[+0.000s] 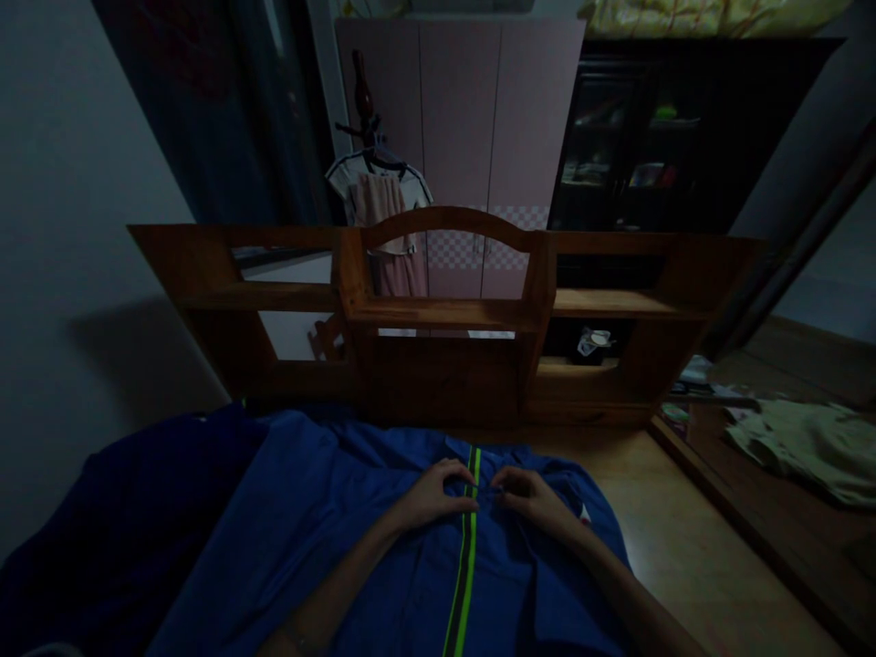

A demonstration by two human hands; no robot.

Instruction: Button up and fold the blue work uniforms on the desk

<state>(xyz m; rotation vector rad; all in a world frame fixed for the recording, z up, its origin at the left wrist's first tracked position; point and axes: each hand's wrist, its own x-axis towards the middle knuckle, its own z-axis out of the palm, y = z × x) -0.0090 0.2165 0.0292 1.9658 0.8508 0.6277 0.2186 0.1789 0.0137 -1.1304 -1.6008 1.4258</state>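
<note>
A blue jacket (pixel 383 566) lies spread out in front of me, with a neon-green and dark strip (pixel 467 547) running down its front. My left hand (pixel 438 493) is at the strip's left side, thumb and forefinger curled onto the cloth near its upper part. Just right of the strip, my right hand (pixel 526 500) has its thumb and fingertips drawn together at the jacket front. Something small and pale shows at those fingertips, too dim to make out. A little red-and-white mark is on the jacket beside my right wrist.
A wooden shelf unit (pixel 444 315) stands right behind the jacket. Darker blue cloth (pixel 137 493) is heaped at left. Pale wooden surface (pixel 684 529) shows at right, bordered by a wooden rail, with light cloth (pixel 800 447) beyond. Clothes hang on a rack (pixel 362 91) before a pink wardrobe (pixel 458 109).
</note>
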